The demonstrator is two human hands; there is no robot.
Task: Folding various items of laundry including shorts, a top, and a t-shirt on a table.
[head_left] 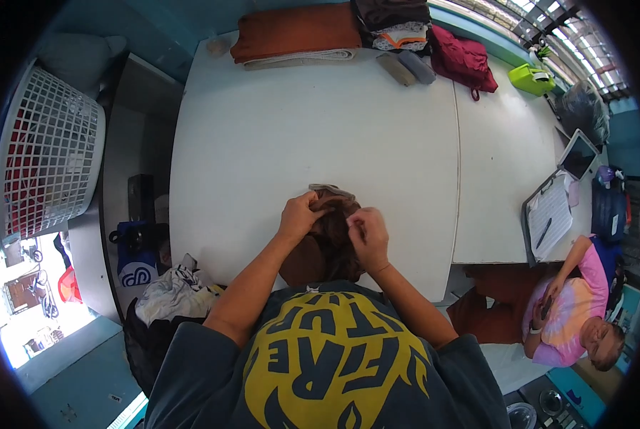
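A bunched brown garment lies at the near side of the white table, just in front of my torso. A greyish-beige band shows along its far edge. My left hand pinches the fabric at its upper left between thumb and fingers. At the garment's right edge is my right hand, slightly blurred, with its fingers curled. Whether those fingertips grip the cloth is unclear. The lower part of the garment runs down to my shirt, partly hidden by my forearms.
The white table carries folded orange-brown cloth, two small rolled cloths and a dark red bundle at the back. A clipboard lies right, near a seated person. A white laundry basket stands left; clothes lie near my left elbow.
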